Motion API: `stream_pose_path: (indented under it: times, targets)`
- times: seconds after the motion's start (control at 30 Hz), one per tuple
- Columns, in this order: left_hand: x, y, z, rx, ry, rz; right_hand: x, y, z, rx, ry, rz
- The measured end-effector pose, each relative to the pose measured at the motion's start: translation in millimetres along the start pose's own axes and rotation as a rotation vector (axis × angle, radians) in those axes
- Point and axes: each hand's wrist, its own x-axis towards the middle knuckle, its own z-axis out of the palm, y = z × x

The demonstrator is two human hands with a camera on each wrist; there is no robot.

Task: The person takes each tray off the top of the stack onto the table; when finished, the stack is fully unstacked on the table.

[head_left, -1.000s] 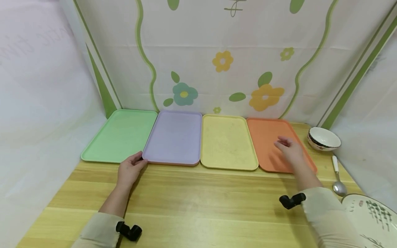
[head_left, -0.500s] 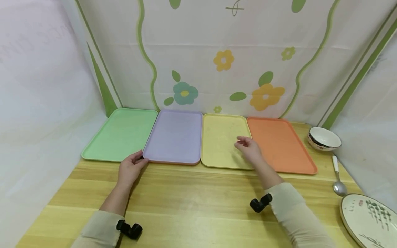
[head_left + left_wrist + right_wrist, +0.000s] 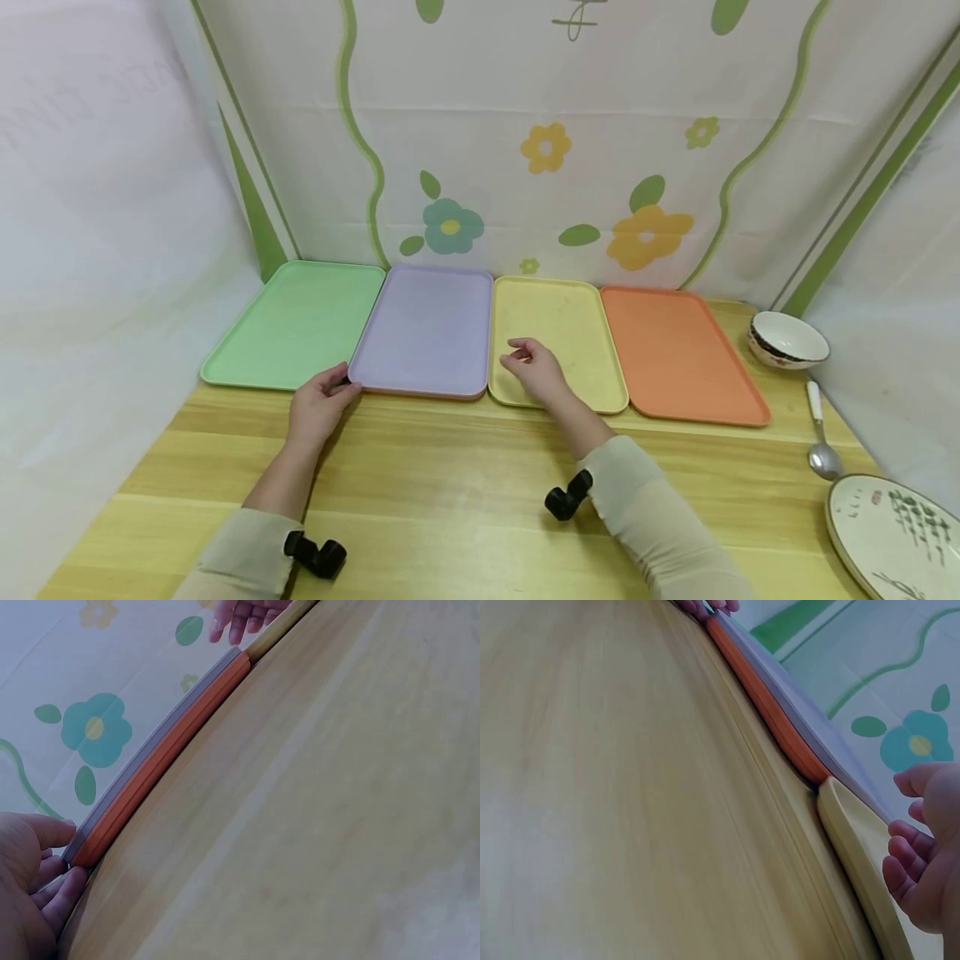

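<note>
A purple tray [image 3: 422,332] lies on top of an orange tray [image 3: 161,769], whose rim shows below it in both wrist views. My left hand [image 3: 315,410] grips the front left corner of this stack, thumb at the front edge and fingers at the side. Over the left part of the yellow tray [image 3: 577,367] hovers my right hand [image 3: 538,371], fingers loosely bent and holding nothing. In the right wrist view, its fingers [image 3: 907,859] are beside the yellow tray's rim, pointing toward the purple one.
A green tray [image 3: 296,325] lies at the left end of the row, another orange tray [image 3: 678,354] at the right. Beyond it are a bowl [image 3: 789,340], a spoon [image 3: 822,442] and a patterned plate [image 3: 870,533]. A flowered cloth [image 3: 480,125] hangs behind.
My right hand has moved left from above the right-hand orange tray, across the yellow tray, toward the purple one. My left hand has stayed at the stack's corner.
</note>
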Motion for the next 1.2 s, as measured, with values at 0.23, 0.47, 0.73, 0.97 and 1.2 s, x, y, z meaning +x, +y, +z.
stream_pose_path:
  times: [0.23,0.47,0.73,0.97,1.2]
  targets:
    - [-0.3,-0.1,0.3,0.015,-0.002,0.0,3.4,-7.9,20.6,-0.025,-0.028,0.023]
    - [0.8,-1.1,1.2,0.006,0.006,0.003,6.3,-10.4,28.2,-0.147,-0.028,0.047]
    - [-0.3,-1.1,1.5,0.008,0.001,-0.001,4.7,-14.9,34.0,-0.178,-0.019,0.054]
    - [1.2,-3.2,1.3,0.021,0.003,0.005,3.6,-16.2,38.9,-0.049,0.014,0.093]
    - [-0.3,-2.2,0.2,0.008,-0.007,-0.006,4.4,-20.8,41.2,0.184,0.051,0.141]
